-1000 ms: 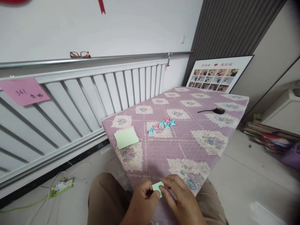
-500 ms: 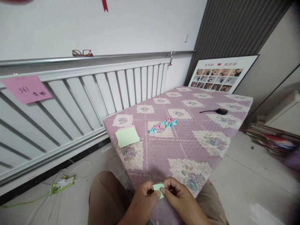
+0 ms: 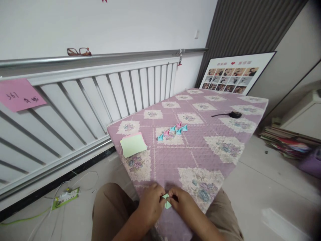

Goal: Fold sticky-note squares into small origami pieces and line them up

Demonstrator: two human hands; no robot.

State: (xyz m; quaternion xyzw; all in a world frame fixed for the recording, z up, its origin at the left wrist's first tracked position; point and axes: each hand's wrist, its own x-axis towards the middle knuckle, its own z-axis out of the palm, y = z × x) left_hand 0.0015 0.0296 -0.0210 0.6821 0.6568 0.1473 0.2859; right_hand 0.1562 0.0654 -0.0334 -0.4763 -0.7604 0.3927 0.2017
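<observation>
A small folded piece of light green paper (image 3: 167, 203) is pinched between my two hands, just above the near end of the table. My left hand (image 3: 152, 202) grips its left side with thumb and fingertips. On the right side, my right hand (image 3: 182, 202) holds it the same way. The paper looks creased down the middle, with its lower corner pointing toward me. Farther up the table lie several small folded paper pieces (image 3: 179, 131) in blue and pink. Left of them rests a stack of square paper sheets (image 3: 134, 146), pale green on top with pink beneath.
A purple floral cloth (image 3: 173, 157) covers the table. A black object with a thin tail (image 3: 235, 114) lies toward its right edge. The white radiator (image 3: 125, 90) runs along the left, with glasses (image 3: 79, 51) on the pipe above. A power strip (image 3: 65, 199) sits on the floor.
The green paper has turned from a flat rectangle to a pointed, creased shape between my fingers. My hands have shifted slightly up and left. The view has moved a little.
</observation>
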